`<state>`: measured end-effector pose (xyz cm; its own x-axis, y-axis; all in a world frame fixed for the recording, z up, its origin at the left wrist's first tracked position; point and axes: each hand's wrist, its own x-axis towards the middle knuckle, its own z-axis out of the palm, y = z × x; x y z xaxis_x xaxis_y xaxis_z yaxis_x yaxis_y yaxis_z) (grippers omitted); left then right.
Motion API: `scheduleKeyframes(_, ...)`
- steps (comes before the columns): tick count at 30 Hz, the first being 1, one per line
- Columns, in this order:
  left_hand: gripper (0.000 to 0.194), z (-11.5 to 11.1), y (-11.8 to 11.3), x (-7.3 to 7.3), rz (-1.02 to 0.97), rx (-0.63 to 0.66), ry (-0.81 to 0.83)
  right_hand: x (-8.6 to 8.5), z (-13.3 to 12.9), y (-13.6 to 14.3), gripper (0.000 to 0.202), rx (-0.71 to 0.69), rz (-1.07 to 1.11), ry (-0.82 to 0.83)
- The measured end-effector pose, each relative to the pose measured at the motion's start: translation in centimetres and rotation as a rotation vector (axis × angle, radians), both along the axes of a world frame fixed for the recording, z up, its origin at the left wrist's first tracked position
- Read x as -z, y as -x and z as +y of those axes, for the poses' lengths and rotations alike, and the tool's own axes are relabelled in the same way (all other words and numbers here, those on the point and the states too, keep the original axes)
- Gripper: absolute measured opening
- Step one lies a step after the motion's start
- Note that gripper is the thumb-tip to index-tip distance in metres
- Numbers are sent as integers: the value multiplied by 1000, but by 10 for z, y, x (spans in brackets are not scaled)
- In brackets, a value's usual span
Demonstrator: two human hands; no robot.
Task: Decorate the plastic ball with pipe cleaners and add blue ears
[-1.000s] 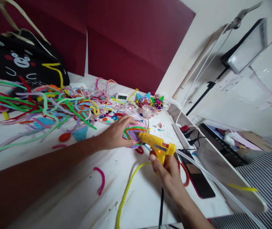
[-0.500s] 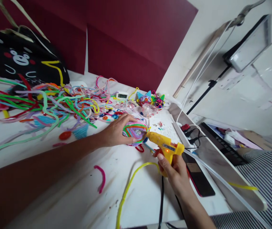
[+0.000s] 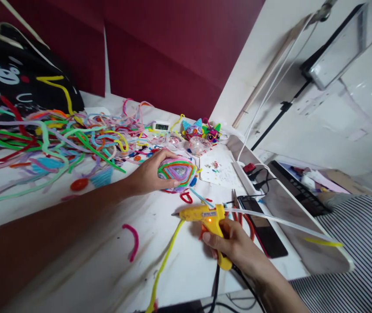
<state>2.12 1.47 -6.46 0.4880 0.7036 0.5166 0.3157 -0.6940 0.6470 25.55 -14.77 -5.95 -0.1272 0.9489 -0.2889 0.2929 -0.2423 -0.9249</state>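
Note:
My left hand (image 3: 151, 174) is wrapped round the left side of a round object (image 3: 181, 174) covered in coloured pipe cleaners, with purple, orange and green bands in a triangle. In my right hand (image 3: 229, 239) is a yellow glue gun (image 3: 202, 213), its nozzle pointing left and its small light glowing orange. The nozzle is apart from the round object, below it in the view. A long yellow pipe cleaner (image 3: 163, 263) runs from near the nozzle down to the front edge. A short red loop (image 3: 186, 198) lies just under the round object.
Many pipe cleaners (image 3: 84, 134) are heaped at the left by a black bag (image 3: 25, 82). Two decorated figures (image 3: 192, 129) and a small clock (image 3: 161, 126) stand behind. Red-handled scissors (image 3: 249, 226), a phone (image 3: 266, 234) and a power strip (image 3: 246, 180) are at the right.
My right hand has drawn the glue gun away from the round object, down and to the left. The round object now shows more of its triangle pattern. The scissors have come into fuller view.

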Motion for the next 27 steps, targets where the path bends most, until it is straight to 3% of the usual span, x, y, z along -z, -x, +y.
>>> scheduleKeyframes(10,56,-2,-2,-2,28,-19,-30,-8,0,-9,42,-72,-616,-202)
scheduleKeyframes(16,55,-4,-2,-3,54,-46,-63,-19,2,-12,27,-116,-779,-408)
scheduleKeyframes(19,56,-4,-2,-4,59,-44,-61,-26,19,-20,14,-83,-839,-560)
scheduleKeyframes(21,56,-4,-3,-3,48,-39,-60,-27,39,-27,17,-121,-900,-621)
scheduleKeyframes(24,56,-4,-3,-3,53,-40,-78,-24,69,-34,22,-293,-968,-547)
scheduleKeyframes(27,55,-4,-3,-4,61,-41,-99,-18,88,-37,24,-378,-969,-504)
